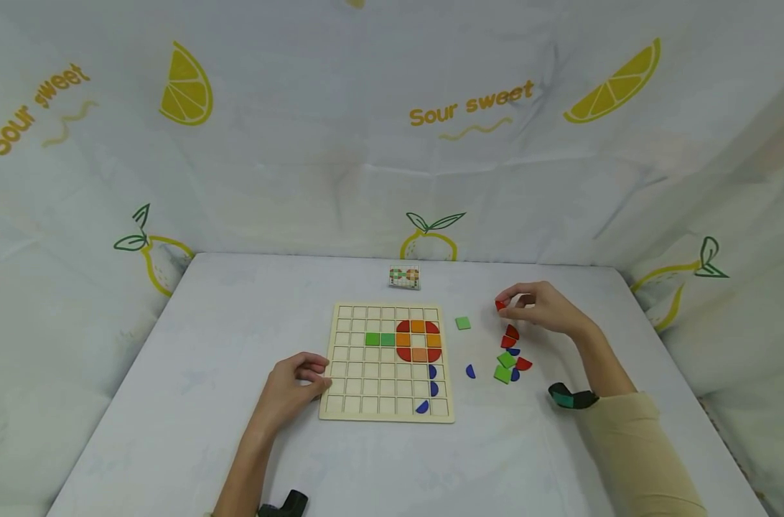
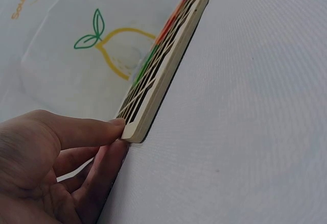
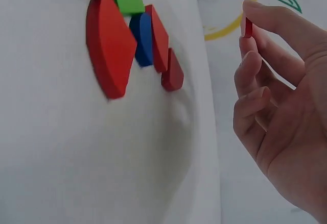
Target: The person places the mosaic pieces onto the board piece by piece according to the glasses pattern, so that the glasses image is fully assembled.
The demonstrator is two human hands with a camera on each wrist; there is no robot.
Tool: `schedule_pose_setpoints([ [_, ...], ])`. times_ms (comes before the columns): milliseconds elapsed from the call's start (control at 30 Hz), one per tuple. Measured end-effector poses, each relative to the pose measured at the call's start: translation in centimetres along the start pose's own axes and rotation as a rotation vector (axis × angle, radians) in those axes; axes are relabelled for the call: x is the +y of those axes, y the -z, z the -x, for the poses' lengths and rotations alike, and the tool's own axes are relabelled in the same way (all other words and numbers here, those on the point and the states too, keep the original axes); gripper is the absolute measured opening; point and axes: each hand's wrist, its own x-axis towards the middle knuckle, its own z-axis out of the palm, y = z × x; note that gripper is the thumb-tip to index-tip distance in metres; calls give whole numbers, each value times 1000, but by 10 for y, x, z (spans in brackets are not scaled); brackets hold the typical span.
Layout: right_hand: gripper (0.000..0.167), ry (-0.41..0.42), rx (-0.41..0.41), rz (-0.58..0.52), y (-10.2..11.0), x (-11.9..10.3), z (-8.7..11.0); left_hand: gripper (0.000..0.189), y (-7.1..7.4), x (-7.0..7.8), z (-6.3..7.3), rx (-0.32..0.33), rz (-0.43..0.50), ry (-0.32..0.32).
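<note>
A wooden grid board (image 1: 366,415) lies on the table, with orange, red and green tiles set in its cells and several blue half-round tiles down its right side. My left hand (image 1: 295,384) pinches the board's left edge; in the left wrist view the thumb (image 2: 116,124) sits on the rim near a corner, the other fingers below. Between thumb and index finger, my right hand (image 1: 540,309) holds a small red tile (image 3: 248,28) above the table, right of the board. Below that hand lies a loose group of red tiles (image 1: 524,364), green tiles (image 1: 502,374) and blue half-rounds.
A small pattern card (image 1: 404,277) stands behind the board. A single green tile (image 1: 462,323) and a blue half-round (image 1: 471,371) lie between the board and the loose group. The white lemon-print cloth (image 1: 301,179) rises behind the table's back edge.
</note>
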Motion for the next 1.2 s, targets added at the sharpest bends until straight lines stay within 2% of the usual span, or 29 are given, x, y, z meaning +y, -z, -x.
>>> schedule_pose_setpoints([
  [500, 31, 136, 13, 2, -27, -64, -25, 30, -1, 1, -1, 2, -1, 8],
  [867, 24, 239, -67, -12, -57, -112, -54, 30, -1, 2, -1, 3, 0, 11],
  [1000, 22, 252, -105, -20, -71, -128, -67, 30, -1, 2, 0, 3, -5, 12],
  [1200, 22, 261, -204, -9, -95, -144, -85, 30, 0, 1, 1, 1, -3, 18],
])
